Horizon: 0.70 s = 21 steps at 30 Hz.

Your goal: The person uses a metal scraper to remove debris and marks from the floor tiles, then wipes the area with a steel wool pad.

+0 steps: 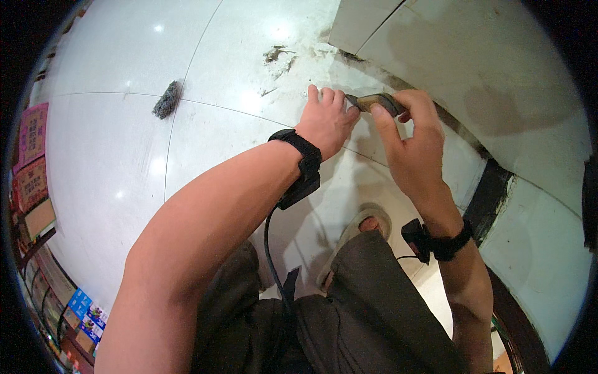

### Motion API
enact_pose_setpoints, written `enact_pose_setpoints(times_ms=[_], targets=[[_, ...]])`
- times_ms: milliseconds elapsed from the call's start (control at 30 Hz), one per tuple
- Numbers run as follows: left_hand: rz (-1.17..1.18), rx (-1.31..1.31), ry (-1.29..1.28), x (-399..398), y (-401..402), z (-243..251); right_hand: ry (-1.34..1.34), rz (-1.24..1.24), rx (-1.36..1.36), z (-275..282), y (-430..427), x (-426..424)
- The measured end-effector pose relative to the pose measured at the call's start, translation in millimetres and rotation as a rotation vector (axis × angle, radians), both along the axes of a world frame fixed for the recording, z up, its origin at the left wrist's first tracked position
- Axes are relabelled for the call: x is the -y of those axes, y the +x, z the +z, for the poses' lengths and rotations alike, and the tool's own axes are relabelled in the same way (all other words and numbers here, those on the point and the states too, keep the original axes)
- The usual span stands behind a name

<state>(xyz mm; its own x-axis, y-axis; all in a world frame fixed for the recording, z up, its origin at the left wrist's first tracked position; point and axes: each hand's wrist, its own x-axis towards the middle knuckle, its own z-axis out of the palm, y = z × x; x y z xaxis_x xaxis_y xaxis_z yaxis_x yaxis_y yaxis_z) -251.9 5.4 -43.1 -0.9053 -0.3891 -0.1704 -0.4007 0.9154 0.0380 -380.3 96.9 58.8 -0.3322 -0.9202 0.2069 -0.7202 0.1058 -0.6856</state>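
Observation:
My right hand (pixel 416 140) grips a scraper-like hand tool (pixel 376 100) with a dark and yellowish handle, held low over the tiled floor beside the wall. The tool's front end points left and meets the thumb side of my left hand (pixel 327 114). That hand reaches palm down, fingertips pointing away from me and some of them spread. Whether it pinches the tool's tip or only touches it is hidden. Loose dark and pale debris (pixel 279 56) lies on the tiles just beyond my hands.
A grey steel-wool-like scouring pad (pixel 167 100) rests on the floor to the left. Along the right, a tiled wall (pixel 481 70) meets the floor in a dirty joint with a dark strip (pixel 490 201). Packaged goods (pixel 86 313) line the left edge. Cables hang from both wrist straps.

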Motion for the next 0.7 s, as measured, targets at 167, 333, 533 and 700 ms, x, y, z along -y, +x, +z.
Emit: enact_pose_setpoints(times_ms=[167, 333, 533, 700], targets=[[0.025, -0.002, 0.082, 5, 4, 3, -0.005, 0.015, -0.033, -1, -1, 0], [0.018, 0.073, 0.084, 3, 3, 5, -0.029, 0.013, -0.033, -8, -1, 2], [0.036, -0.001, 0.117, 0, 9, -3, 0.022, 0.006, -0.017, -4, 1, -3], [0.019, -0.062, 0.094, 0, 17, -5, 0.012, 0.009, 0.007, -8, -2, -5]])
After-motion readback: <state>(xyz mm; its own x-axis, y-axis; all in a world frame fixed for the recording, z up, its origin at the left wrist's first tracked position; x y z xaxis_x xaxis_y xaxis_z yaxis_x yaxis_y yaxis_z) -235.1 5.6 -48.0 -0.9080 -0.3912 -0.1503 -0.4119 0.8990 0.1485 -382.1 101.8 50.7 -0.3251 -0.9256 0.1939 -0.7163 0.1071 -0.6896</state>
